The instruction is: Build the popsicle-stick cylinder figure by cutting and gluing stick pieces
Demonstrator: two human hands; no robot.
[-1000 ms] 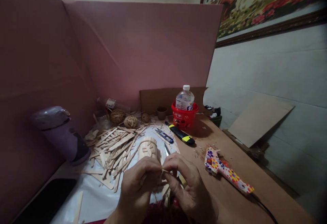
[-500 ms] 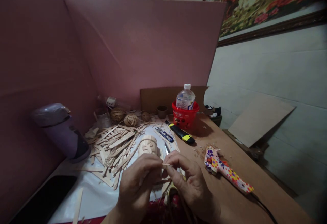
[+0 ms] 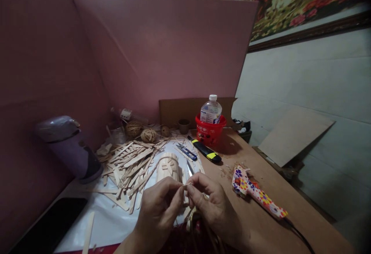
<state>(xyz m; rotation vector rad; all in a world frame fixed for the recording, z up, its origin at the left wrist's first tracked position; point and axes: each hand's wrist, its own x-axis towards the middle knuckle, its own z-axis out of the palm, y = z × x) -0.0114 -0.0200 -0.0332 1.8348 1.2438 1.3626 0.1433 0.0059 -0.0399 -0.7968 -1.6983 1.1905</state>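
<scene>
My left hand (image 3: 160, 209) and my right hand (image 3: 216, 205) meet at the front middle of the table. Thumb and fingertips of both pinch a thin pale strip (image 3: 186, 185), too small to tell whether it is twine or wood. Loose tan strands (image 3: 191, 219) hang below my right hand. Just behind the fingers is a pale wooden cylinder (image 3: 168, 166) with small pieces on its side and a band near its top; my hands hide its lower part. A pointed metal blade (image 3: 190, 168) shows beyond my right fingertips, its other end hidden.
Wooden sticks (image 3: 130, 169) lie heaped at left, near a purple bottle (image 3: 72, 149) and a dark flat object (image 3: 52, 223). Farther back are twine balls (image 3: 148, 135), thread snips (image 3: 187, 152), a utility knife (image 3: 205, 151) and a red bucket (image 3: 209, 132). A flower-patterned glue gun (image 3: 257, 194) lies right.
My left thumb has come up to the pinched strip, and both hands' fingertips have shifted slightly. The view has tilted a little; the things on the table stay in place.
</scene>
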